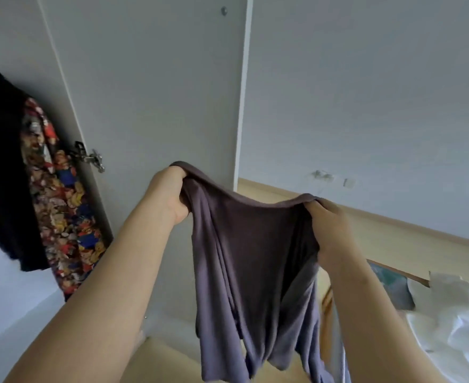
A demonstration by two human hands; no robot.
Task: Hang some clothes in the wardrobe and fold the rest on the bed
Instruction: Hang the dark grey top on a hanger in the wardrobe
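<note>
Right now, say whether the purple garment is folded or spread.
Spread, unfolded: left hand and right hand hold the purple garment up by its top edge.

Garment: the soft mauve-grey jersey garment point(249, 244) is one plain dusky purple-grey, darker in its folds and paler and bluer toward the hanging hem.
Dark clothing: the fuzzy black hanging garment point(1, 167) is solid black and unpatterned.
Printed clothing: the multicoloured printed hanging garment point(59, 200) bears a dense, busy print in red, yellow, royal blue and cream on a dark ground.
Door: the flat pale grey wardrobe door point(150, 92) is plain; its small metal hinge point(93, 158) is silver.
Wall: the smooth painted wall point(366, 92) is an even pale blue-grey.
Floor: the pale wooden floor point(393, 239) is light yellowish tan.
Bedding: the crumpled white bedding point(454, 322) is plain white with grey shadows.
</note>
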